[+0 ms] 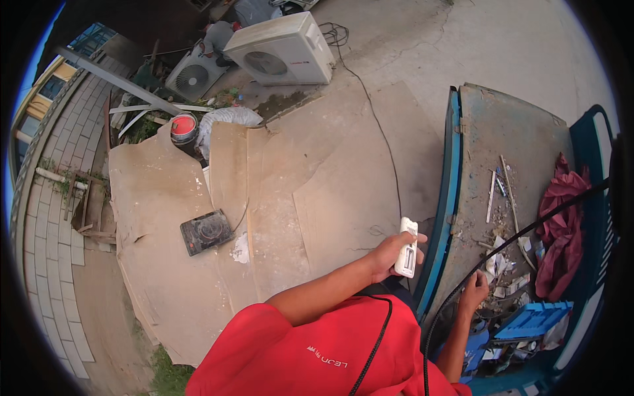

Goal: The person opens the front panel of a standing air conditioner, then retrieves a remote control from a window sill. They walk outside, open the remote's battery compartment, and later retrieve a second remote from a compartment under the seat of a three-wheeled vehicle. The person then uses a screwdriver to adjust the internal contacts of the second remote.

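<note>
In my left hand (388,254) is a long white plastic casing (406,251) with dark recessed slots, the fingers closed around it; I cannot tell its exact kind. A thin dark cable (380,125) runs over the ground up to its far end; whether they join is unclear. My right hand (473,294) is over the near part of a blue-sided cart bed (502,132), fingers curled together. What they hold, if anything, is too small to make out. Scraps of paper and other litter (500,264) lie beside that hand.
A blue crate (531,321) and dark red cloth (563,228) lie in the cart. A black cord (522,231) crosses in front. Brown sheets (271,198) on the ground carry a black hotplate-like device (207,231). Beyond are a bucket (184,129), air-conditioner units (284,53) and a crouching person (218,38).
</note>
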The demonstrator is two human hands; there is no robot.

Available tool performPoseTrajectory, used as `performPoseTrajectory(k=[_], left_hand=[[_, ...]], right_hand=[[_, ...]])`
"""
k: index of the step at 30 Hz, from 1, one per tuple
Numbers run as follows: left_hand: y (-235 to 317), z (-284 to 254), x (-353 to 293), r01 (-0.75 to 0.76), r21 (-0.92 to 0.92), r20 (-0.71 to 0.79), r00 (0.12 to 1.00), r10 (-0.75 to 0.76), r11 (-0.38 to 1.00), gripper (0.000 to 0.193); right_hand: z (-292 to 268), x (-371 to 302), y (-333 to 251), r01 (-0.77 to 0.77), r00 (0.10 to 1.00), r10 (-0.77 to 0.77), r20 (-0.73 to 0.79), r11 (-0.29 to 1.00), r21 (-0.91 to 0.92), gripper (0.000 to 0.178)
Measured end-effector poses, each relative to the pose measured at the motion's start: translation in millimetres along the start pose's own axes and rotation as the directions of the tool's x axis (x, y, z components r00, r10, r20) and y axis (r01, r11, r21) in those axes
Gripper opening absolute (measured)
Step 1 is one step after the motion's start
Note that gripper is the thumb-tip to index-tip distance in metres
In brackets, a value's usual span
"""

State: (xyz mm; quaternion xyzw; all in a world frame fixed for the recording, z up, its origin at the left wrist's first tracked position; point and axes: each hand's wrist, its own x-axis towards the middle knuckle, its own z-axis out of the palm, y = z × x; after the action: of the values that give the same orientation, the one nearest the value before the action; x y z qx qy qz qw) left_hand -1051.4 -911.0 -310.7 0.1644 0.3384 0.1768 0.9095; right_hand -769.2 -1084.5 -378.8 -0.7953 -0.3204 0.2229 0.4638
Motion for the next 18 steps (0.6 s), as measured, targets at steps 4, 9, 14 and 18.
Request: performPoseTrajectory(k=[4,9,14,18], left_hand=[[33.9,-15.2,-13.2,-0.016,0.027,-0.255,0.967,0.023,0.999,0.051],[63.3,-12.1,-15.3,0.089,0.078,-0.217,0.974,-0.071,0.993,0.045],[17.0,47.4,42.9,0.233,0.303,-0.203,0.963,-0.176,0.924,0.03],[25.7,59.2,74.0,0.254,0.506,-0.091,0.966,-0.242,0.824,0.054]], right_hand=[[75.3,-19.0,-88.1,-0.215,0.927,0.103,0.36,0.934,0.284,0.014],[112.9,-23.8,-186.3,-0.086,0.857,-0.049,0.513,0.968,0.237,0.009],[44.5,12.5,-159.8,0.089,0.884,-0.097,0.457,0.995,0.04,0.016],[31.6,31.0,-162.3,0.193,0.886,-0.13,0.444,0.976,-0.099,0.014]])
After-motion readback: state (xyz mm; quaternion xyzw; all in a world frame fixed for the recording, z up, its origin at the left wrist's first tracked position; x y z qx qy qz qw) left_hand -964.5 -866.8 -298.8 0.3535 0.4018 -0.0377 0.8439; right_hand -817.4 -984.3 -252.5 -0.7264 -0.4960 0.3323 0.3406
